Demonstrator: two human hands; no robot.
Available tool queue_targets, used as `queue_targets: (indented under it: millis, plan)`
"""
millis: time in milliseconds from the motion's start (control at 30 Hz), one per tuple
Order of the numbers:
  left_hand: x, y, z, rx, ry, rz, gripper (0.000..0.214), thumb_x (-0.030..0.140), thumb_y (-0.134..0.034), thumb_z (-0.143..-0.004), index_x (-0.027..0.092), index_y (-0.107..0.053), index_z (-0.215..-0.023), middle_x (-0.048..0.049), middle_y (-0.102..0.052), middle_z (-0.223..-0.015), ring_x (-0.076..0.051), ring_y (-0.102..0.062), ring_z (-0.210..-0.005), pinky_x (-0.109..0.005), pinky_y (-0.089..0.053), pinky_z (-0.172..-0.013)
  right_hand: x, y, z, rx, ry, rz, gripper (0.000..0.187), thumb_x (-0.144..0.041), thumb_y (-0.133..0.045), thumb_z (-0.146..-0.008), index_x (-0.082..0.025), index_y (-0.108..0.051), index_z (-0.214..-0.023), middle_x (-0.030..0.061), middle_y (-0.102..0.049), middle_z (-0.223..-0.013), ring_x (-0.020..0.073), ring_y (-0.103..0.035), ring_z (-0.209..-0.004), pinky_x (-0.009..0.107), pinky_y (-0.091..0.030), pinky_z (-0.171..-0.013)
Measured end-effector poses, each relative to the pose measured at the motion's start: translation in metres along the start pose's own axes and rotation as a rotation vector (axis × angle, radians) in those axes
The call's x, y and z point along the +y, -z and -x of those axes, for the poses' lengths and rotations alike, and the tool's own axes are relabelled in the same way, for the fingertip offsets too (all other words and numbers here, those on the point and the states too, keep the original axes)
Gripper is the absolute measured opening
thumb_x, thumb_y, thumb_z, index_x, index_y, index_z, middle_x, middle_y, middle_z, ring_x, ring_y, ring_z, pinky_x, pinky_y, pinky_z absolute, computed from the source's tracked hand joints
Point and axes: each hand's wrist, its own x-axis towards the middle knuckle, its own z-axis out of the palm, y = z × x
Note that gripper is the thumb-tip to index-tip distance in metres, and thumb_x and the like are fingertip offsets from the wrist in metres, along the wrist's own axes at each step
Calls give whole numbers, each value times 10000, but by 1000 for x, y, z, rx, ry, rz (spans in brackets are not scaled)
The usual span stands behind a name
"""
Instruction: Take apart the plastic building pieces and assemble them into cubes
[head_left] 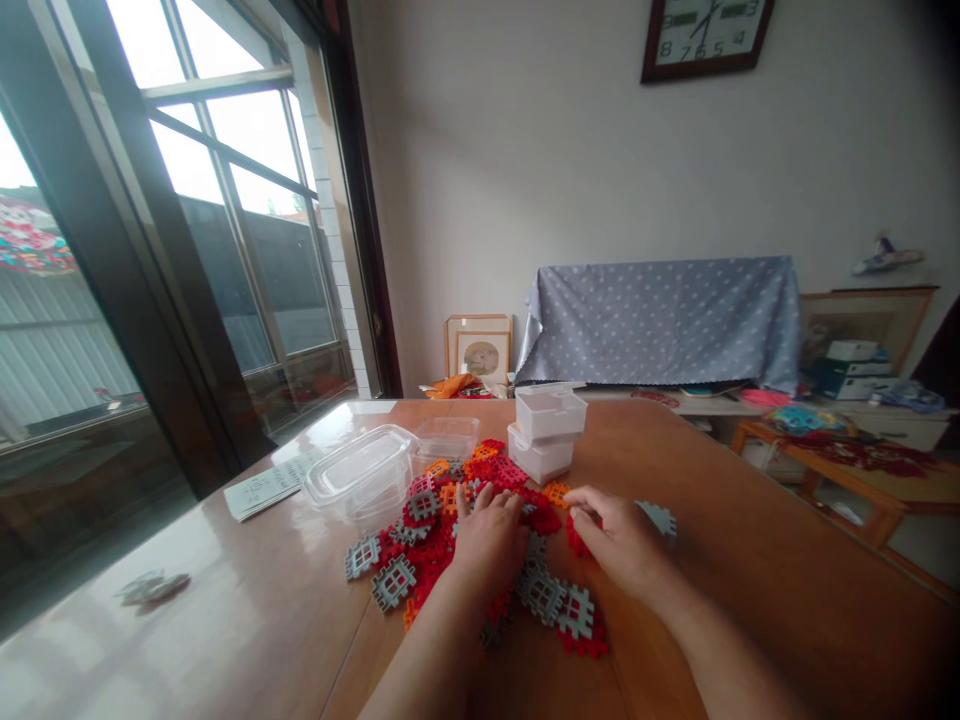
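A heap of notched plastic interlocking blocks [430,570] in red, grey and orange is spread over the table. My left hand [487,530] lies on top of the heap, fingers apart and palm down. At the heap's right edge, my right hand [611,530] is curled, with thumb and fingers about a red interlocking block [577,538], partly hidden under it. An orange block [555,493] lies by its fingertips. Just beyond that hand is a pale grey block [658,518]. Nearer to me, grey window-shaped blocks [576,610] lie between my forearms.
Two stacked clear plastic boxes [549,412] stand behind the heap. To the left are a clear lidded container [364,470], a written paper sheet [270,486] and a small plastic packet [154,588]. The wooden table [720,490] extends right; a low wooden stool [847,470] stands beyond.
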Motion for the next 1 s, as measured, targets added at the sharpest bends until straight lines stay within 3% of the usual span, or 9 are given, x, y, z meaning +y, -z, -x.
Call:
queue_targets:
  millis: [167, 400, 633, 733, 867, 1000]
  plan:
    - [-3, 3, -1, 54, 30, -134, 123, 234, -577, -843, 261, -684, -898, -97, -704, -1025, -348, -551, -1142, -653, 71, -1175, 1, 3, 0, 1, -22, 4, 258, -351, -510, -920, -295, -713, -1069, 14, -780, -1015, 229, -716, -938, 326, -517, -845]
    - [-6, 7, -1, 133, 42, -115, 29, 248, -644, -817, 266, -662, -832, -72, -698, -935, -336, -562, -1085, -628, 22, -1180, -1, 3, 0, 7, -22, -18, 264, -376, -512, -920, -295, -719, -1062, 15, -787, -979, 230, -721, -893, 321, -518, -834]
    - [-9, 6, -1, 163, 41, -128, 123, 274, -592, -866, 253, -664, -768, -75, -692, -902, -325, -572, -1033, -644, 58, -1162, 0, 5, 0, 8, -38, -68, 272, -415, -506, -922, -287, -715, -1040, 19, -783, -923, 229, -718, -861, 320, -534, -804]
    - [-9, 7, -2, 153, 72, -154, 157, 280, -575, -880, 253, -664, -754, -71, -690, -899, -318, -576, -1023, -644, 56, -1162, 6, 8, -2, 72, -79, -105, 288, -431, -511, -908, -278, -710, -1050, 33, -788, -935, 236, -724, -860, 329, -543, -788]
    - [-2, 7, -3, 123, 66, -181, 154, 286, -539, -903, 259, -689, -887, -83, -695, -994, -311, -568, -1047, -612, -69, -1165, 16, 15, -6, 188, -122, -137, 315, -426, -519, -887, -265, -706, -1082, 48, -786, -983, 240, -726, -892, 330, -543, -780]
    - [8, 11, -3, 100, 3, -159, 173, 290, -521, -912, 256, -688, -946, -91, -694, -1016, -300, -574, -1022, -507, -269, -1082, 7, 15, -4, 182, -133, -97, 280, -375, -494, -889, -264, -717, -1016, 29, -780, -891, 227, -717, -820, 307, -521, -718]
